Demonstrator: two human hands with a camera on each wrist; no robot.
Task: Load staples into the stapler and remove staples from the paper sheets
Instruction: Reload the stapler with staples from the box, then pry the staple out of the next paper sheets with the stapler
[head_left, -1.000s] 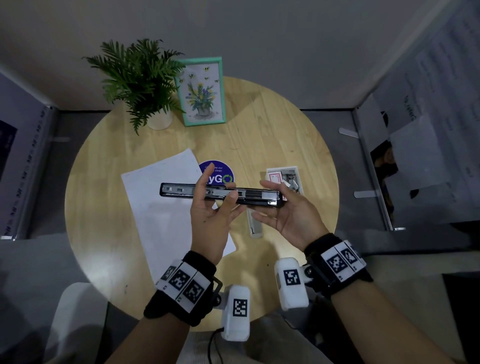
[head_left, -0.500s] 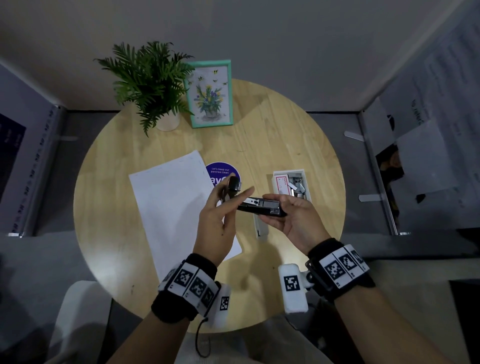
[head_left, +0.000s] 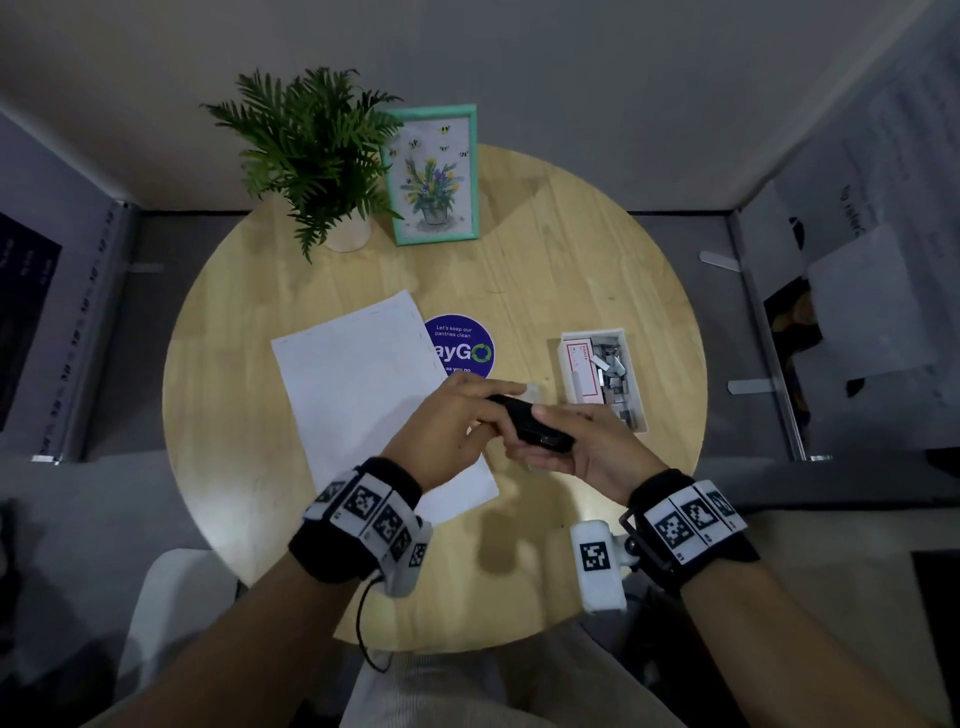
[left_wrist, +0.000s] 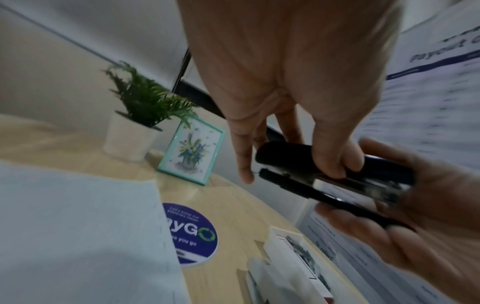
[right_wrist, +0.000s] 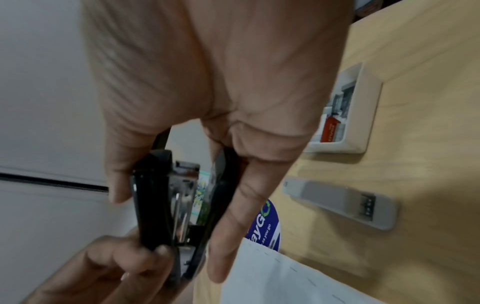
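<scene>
Both hands hold the black stapler (head_left: 524, 423) above the table, right of the paper. It is folded nearly closed, with a narrow gap between the top cover (left_wrist: 285, 152) and the base. My left hand (head_left: 498, 402) grips the front end, thumb (left_wrist: 335, 164) pressing on the cover. My right hand (head_left: 548, 434) grips the rear end (right_wrist: 153, 205) between thumb and fingers. White paper sheets (head_left: 358, 395) lie flat on the left, with a row of staples along their right edge (right_wrist: 291, 267). A white tray (head_left: 592, 332) at the right holds a staple box and loose staples.
A grey bar-shaped tool (right_wrist: 337, 203) lies on the round wooden table (head_left: 571, 260) between hands and tray. A blue round sticker (head_left: 462, 348) sits beside the paper. A potted fern (head_left: 317, 156) and a framed picture (head_left: 434, 176) stand at the back.
One second ago the stapler was opened out flat. My left hand swung the top arm over, and it is now folded nearly closed. Both hands have dropped lower.
</scene>
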